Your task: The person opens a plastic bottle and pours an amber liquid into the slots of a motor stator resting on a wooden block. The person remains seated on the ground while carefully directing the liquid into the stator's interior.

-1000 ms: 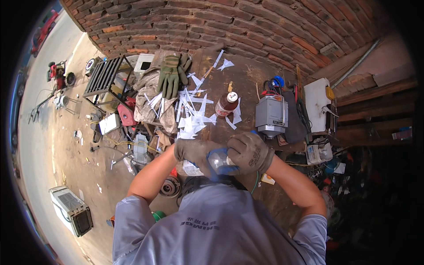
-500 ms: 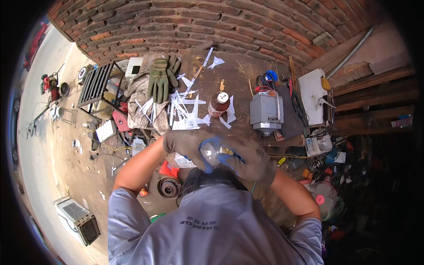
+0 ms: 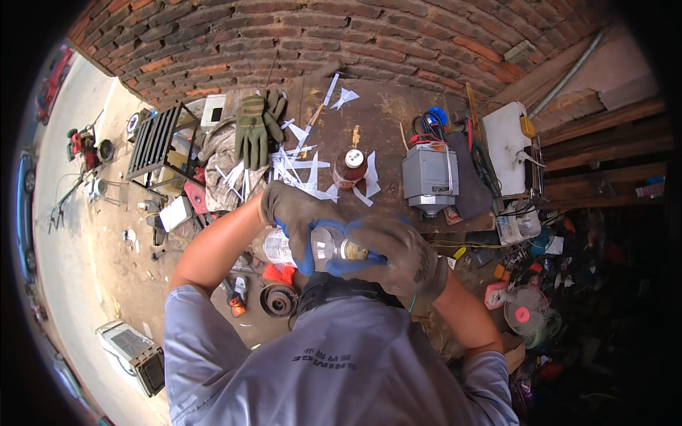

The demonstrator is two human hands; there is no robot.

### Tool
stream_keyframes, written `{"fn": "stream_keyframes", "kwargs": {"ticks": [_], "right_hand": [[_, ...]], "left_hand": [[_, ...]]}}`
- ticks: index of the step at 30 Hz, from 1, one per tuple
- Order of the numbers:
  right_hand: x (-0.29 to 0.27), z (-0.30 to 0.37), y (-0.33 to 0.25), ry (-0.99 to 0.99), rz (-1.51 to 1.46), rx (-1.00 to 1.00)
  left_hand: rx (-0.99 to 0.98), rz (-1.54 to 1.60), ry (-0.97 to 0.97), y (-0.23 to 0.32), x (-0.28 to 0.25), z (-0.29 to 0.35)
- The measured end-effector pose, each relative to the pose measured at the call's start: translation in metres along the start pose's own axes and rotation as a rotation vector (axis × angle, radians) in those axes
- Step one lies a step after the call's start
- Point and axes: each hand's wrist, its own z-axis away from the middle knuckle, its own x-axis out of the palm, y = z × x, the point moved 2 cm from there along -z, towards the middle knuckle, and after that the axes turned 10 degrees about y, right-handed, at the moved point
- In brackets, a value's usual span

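Note:
A clear bottle (image 3: 324,245) with a white label lies on its side above the near edge of the table, in front of my chest. My left hand (image 3: 298,216), in a grey glove with blue fingers, is wrapped round its middle. My right hand (image 3: 394,254), gloved alike, has its fingers closed at the bottle's gold-coloured cap (image 3: 352,250), which points to the right. Just beyond my hands, a brown bottle (image 3: 350,170) with a white cap stands upright on the table among white paper strips (image 3: 298,172).
Green gloves (image 3: 251,135) lie on a camouflage cloth at the table's left. To the right sit a grey bench grinder-like machine (image 3: 430,176) and a white panel (image 3: 501,153). A brick wall (image 3: 312,42) rises behind the table. A fan (image 3: 526,312) stands among clutter at lower right.
Both hands and the clear bottle have shifted slightly; more of the label and the gold-coloured cap now shows. My right-hand fingers have closed in around the cap end.

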Motion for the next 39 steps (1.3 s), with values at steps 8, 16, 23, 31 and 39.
{"fn": "stream_keyframes", "kwargs": {"ticks": [8,16,23,31,39], "right_hand": [[-0.015,-0.007,-0.005,-0.07,-0.211,0.282],[-0.005,-0.006,0.004,0.048,-0.144,0.686],[-0.025,-0.029,0.012,-0.138,-0.021,0.429],[0.024,0.071,0.071,0.384,-0.752,1.081],[0.112,0.113,0.113,-0.144,0.354,1.018]], "left_hand": [[-0.166,0.388,0.017,-0.017,0.013,-0.004],[-0.045,-0.121,0.364,0.015,0.021,-0.006],[-0.194,-0.121,0.443,0.016,0.009,0.021],[0.171,-0.415,1.268,0.067,-0.042,0.068],[0.014,-0.385,1.503,-0.025,-0.1,0.021]]}}
